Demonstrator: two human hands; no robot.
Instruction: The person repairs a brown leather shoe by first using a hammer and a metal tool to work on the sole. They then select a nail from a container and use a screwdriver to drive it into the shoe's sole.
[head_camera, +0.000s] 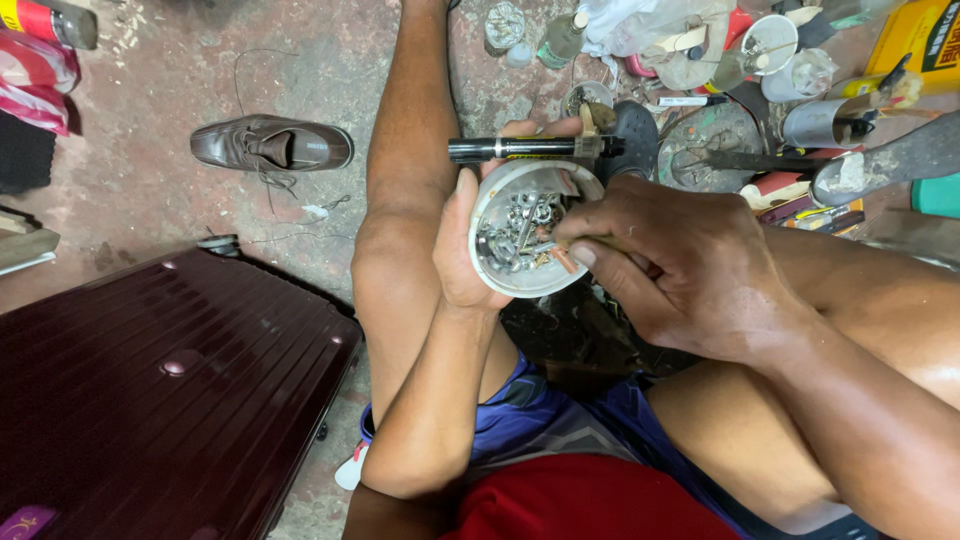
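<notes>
Over our lap above the floor, our left hand (462, 250) cups a small round white plastic container (533, 228) of metal screws (515, 232) (light, rigid, best held by its rim), fingers closed around it, while our right hand (670, 262) pinches among them.

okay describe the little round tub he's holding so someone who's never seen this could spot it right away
Start at the dark red suitcase on the floor, then move right past the knee. The left hand cups a small white round tub of metal screws, the right hand picking inside. Unlike the floor's other containers, it's held.
</notes>
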